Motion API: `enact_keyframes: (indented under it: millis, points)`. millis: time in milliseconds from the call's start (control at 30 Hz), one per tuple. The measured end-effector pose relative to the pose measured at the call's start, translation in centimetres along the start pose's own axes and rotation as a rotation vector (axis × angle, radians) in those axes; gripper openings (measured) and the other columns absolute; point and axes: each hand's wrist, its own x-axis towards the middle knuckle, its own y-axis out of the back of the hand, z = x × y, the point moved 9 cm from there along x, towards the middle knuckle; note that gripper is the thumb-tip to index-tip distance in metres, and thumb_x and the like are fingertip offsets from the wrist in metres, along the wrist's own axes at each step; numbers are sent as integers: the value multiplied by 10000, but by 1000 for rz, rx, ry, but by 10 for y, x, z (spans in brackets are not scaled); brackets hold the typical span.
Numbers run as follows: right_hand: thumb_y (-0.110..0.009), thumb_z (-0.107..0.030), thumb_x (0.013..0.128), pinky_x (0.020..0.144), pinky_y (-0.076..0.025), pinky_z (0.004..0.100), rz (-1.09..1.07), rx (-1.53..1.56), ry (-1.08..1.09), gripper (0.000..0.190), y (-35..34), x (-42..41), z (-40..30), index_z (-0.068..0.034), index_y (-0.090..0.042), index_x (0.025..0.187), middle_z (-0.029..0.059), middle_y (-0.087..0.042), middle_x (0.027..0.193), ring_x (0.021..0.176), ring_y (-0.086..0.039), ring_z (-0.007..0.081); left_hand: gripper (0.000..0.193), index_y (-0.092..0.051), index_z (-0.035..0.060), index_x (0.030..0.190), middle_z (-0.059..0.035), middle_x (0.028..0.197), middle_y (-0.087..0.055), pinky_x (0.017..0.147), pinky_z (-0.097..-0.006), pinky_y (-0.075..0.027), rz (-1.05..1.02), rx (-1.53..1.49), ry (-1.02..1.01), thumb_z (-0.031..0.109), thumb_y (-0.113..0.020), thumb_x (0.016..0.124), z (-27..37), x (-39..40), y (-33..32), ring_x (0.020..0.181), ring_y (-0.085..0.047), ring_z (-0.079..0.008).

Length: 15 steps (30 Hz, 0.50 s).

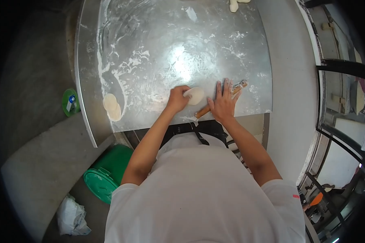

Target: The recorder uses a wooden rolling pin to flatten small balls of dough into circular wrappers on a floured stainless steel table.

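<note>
My left hand (178, 99) pinches the left edge of a thin round dough wrapper (195, 96) at the front of the floured metal worktop (158, 76). Just to its right, my right hand (224, 101) lies flat with fingers spread across a small wooden rolling pin (203, 112). The pin slants from near the front edge up to the right, and its far end is dusted with flour. Part of it is hidden under my palm. Two flat dough rounds (110, 102) overlap at the worktop's left side.
A raised metal rim (89, 76) runs along the left side. Pieces of dough (234, 6) lie at the far right. On the floor are a green lidded bucket (109, 174), a white plastic bag (72, 217) and a green basin (71, 102). A pale wall (287, 91) borders the right.
</note>
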Motion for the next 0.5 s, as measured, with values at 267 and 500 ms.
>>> enact_keyframes:
  millis: [267,500]
  points:
    - [-439,-584,899,1115,-18,652,207,159,15,847,15,102,-51,-64,-185,1517,272,-178,1542,1455,-121,382,188,-707,9,921,-219,896,-666,781,-411,-515,101,222,-140,38,-632,752,44,11,13,842,-648,-375]
    - [-510,-521,884,1088,-13,686,-14,-25,-12,816,-4,-2,3,21,-310,1460,254,-197,1541,1454,-121,395,199,-690,22,953,-109,903,-709,743,-304,-523,-66,4,-4,28,-702,754,-4,-3,-8,793,-674,-188]
